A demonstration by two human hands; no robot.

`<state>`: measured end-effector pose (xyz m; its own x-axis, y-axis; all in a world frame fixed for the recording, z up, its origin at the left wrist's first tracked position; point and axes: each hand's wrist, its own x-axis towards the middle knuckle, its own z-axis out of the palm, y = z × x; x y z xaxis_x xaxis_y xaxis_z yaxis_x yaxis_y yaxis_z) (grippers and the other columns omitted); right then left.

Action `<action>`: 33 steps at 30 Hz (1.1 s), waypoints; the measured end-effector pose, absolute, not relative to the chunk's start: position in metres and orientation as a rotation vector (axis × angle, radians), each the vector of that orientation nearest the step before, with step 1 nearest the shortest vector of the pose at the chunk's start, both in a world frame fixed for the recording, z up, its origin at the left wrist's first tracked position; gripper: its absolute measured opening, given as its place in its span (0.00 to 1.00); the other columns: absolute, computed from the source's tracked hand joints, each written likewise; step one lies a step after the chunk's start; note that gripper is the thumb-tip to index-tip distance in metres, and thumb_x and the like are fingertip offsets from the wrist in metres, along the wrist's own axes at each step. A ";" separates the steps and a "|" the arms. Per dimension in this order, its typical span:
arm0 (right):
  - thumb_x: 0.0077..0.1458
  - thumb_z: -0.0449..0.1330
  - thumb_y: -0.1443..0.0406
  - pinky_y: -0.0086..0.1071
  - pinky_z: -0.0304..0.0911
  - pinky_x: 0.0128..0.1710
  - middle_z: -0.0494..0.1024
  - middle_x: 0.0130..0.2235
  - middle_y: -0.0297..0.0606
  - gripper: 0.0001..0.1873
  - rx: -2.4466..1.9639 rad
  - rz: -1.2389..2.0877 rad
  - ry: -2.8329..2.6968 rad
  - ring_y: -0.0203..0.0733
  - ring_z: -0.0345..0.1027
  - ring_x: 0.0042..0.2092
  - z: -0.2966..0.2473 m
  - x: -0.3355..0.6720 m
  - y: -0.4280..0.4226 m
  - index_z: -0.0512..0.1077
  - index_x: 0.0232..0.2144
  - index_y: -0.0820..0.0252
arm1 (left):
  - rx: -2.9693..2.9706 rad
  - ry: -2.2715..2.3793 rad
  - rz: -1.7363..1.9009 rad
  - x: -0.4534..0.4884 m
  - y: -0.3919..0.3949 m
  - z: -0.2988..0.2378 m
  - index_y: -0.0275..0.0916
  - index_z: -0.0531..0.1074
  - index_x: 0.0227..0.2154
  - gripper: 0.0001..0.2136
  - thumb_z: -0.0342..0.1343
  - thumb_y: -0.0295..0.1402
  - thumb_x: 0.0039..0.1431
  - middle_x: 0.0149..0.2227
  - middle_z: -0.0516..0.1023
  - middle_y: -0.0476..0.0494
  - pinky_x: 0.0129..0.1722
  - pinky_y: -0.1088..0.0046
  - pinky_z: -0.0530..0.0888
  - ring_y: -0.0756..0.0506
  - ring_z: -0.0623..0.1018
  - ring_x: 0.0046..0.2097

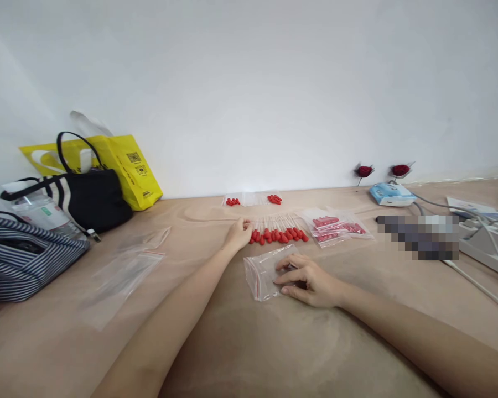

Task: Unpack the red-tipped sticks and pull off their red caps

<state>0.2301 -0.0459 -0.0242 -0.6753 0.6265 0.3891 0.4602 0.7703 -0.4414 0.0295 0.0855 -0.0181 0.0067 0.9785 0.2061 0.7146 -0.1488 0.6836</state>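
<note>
A row of several clear droppers with red bulbs (279,234) lies on the tan table. My left hand (239,232) reaches to the left end of that row, fingers curled against the first dropper; whether it grips one is unclear. My right hand (309,281) rests with fingers spread on an empty clear zip bag (262,271) in front of the row, pressing its right side down. Filled zip bags of red-bulbed droppers (337,227) lie to the right of the row.
Two small bags of red pieces (253,199) sit by the wall. Spare clear bags (126,268) lie at left, near a striped bag (22,257), a black handbag (92,199) and a yellow bag (128,166). A blue device (392,194), cables and boxes fill the right.
</note>
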 end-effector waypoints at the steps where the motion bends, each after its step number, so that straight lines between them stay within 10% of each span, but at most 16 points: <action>1: 0.52 0.55 0.62 0.40 0.58 0.44 0.69 0.43 0.41 0.13 -0.792 0.435 -2.444 0.41 0.62 0.44 -0.023 0.229 -0.046 0.72 0.40 0.54 | 1.910 1.732 0.932 0.030 0.083 -0.018 0.37 0.68 0.33 0.07 0.49 0.33 0.52 0.31 0.75 0.45 0.34 0.76 0.68 0.49 0.74 0.33; 16: 0.37 0.44 0.82 0.37 0.46 0.56 0.74 0.42 0.34 0.26 -0.317 0.593 -2.587 0.34 0.61 0.51 -0.018 0.157 -0.029 0.72 0.35 0.60 | 1.913 1.759 0.755 -0.015 0.035 -0.001 0.37 0.67 0.31 0.11 0.54 0.39 0.46 0.23 0.72 0.49 0.26 0.75 0.65 0.48 0.71 0.26; 19: 0.42 0.46 0.79 0.35 0.52 0.52 0.74 0.40 0.36 0.22 -0.359 0.527 -2.527 0.35 0.64 0.47 -0.018 0.158 -0.032 0.72 0.35 0.60 | 1.985 1.657 0.610 -0.034 -0.001 0.007 0.38 0.63 0.36 0.23 0.61 0.40 0.35 0.29 0.71 0.50 0.25 0.76 0.64 0.49 0.70 0.27; 23: 0.52 0.50 0.69 0.33 0.58 0.45 0.73 0.43 0.39 0.15 -0.500 0.493 -2.423 0.37 0.65 0.44 -0.011 0.163 -0.048 0.68 0.42 0.58 | 2.074 1.556 0.577 -0.041 -0.039 0.009 0.39 0.63 0.31 0.14 0.58 0.33 0.38 0.28 0.70 0.53 0.27 0.76 0.64 0.50 0.68 0.27; 27: 0.52 0.52 0.54 0.40 0.50 0.51 0.65 0.52 0.41 0.26 -0.491 0.467 -2.589 0.43 0.56 0.53 -0.003 0.159 -0.073 0.58 0.53 0.55 | 2.017 1.499 0.579 -0.037 -0.049 0.005 0.39 0.68 0.24 0.03 0.52 0.31 0.43 0.26 0.73 0.50 0.32 0.74 0.66 0.48 0.71 0.30; 33: 0.55 0.47 0.53 0.50 0.33 0.56 0.59 0.56 0.37 0.28 -0.392 0.450 -2.755 0.48 0.41 0.60 -0.008 0.156 -0.086 0.51 0.56 0.53 | 2.050 1.456 0.757 -0.052 -0.049 0.012 0.42 0.68 0.36 0.15 0.56 0.35 0.40 0.41 0.73 0.46 0.39 0.71 0.69 0.44 0.72 0.41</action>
<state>0.1556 -0.0862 -0.0076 -0.9108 0.3156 0.2663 0.2145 0.9127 -0.3479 -0.0520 -0.0487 0.0123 0.2700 0.9515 0.1474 0.6674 -0.2953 0.6836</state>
